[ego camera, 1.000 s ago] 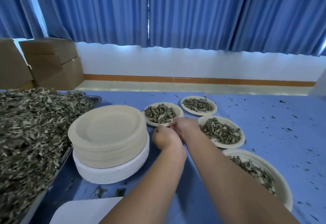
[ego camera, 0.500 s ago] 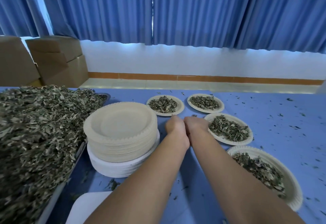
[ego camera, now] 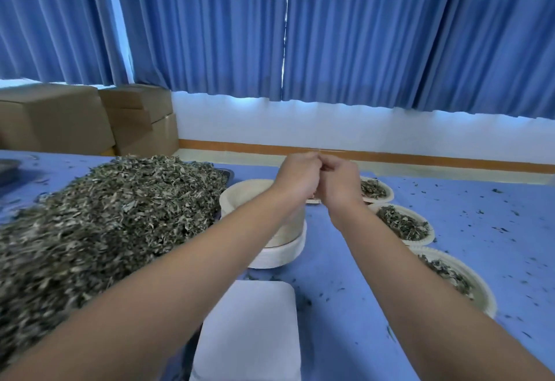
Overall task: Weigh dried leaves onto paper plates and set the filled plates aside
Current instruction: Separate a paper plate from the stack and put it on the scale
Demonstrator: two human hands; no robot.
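Observation:
My left hand and my right hand are raised above the table with curled fingers, knuckles touching each other. I see nothing held in either. A big heap of dried leaves fills the metal tray at the left. Under my left forearm stands a stack of empty paper plates. Three filled plates line up at the right: a far plate, a middle plate and a near plate. A white flat scale platform lies near me between my forearms.
Leaf crumbs are scattered over the blue tablecloth, mostly at the right. Cardboard boxes stand behind the table at the far left. Blue curtains hang along the back wall.
Both hands have lifted from the table near the far plates and now meet in the air. My head has turned left, so the leaf heap and the scale platform fill more of the view.

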